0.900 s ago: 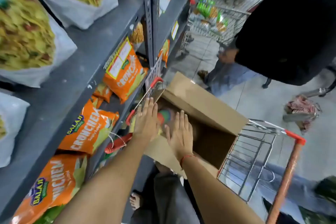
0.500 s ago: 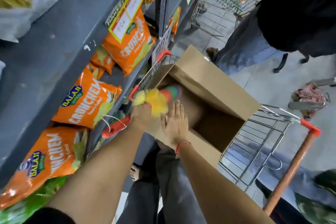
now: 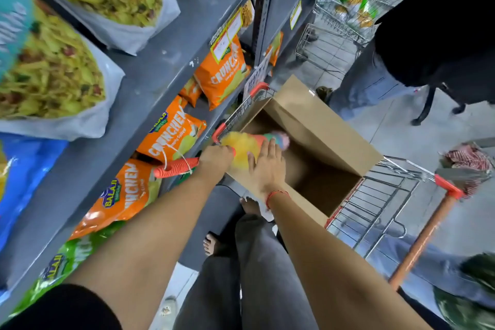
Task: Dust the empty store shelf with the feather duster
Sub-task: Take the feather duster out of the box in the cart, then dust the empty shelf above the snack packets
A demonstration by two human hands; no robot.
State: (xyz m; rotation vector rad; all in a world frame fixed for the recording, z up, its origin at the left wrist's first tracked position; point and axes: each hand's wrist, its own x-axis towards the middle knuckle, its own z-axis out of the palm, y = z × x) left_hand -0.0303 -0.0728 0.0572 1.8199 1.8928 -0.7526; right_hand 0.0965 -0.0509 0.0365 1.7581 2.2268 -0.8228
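left hand (image 3: 216,159): fingers wrapped tight round the duster (image 3: 242,145) where the handle meets the fluffy head; knuckles up, palm down.
right hand (image 3: 266,166): fingers straight and close together, lying flat on top of the fluffy head; thumb splayed to the left against the yellow fluff. Not gripping, just pressing.
duster: yellow fluff sits between the two hands, the green-pink end pokes out past the right fingertips into the box. Orange ribbed handle (image 3: 175,167) sticks out behind the left wrist toward the shelf, white cord loop hanging off it.
box (image 3: 325,136): brown cardboard, open top, under and ahead of the right fingers; the duster head lies over its near-left corner. What is inside is too dark to tell.
cart (image 3: 375,203): wire, red corner caps, holds the box; orange push bar off to the right of the right forearm.
shelf (image 3: 150,69): grey metal, left of the left fingers, carrying orange chip bags (image 3: 171,131) just beside the handle.
wristband (image 3: 276,194): red thread on the right wrist.
other person (image 3: 439,35): dark top, jeans, standing beyond the box.
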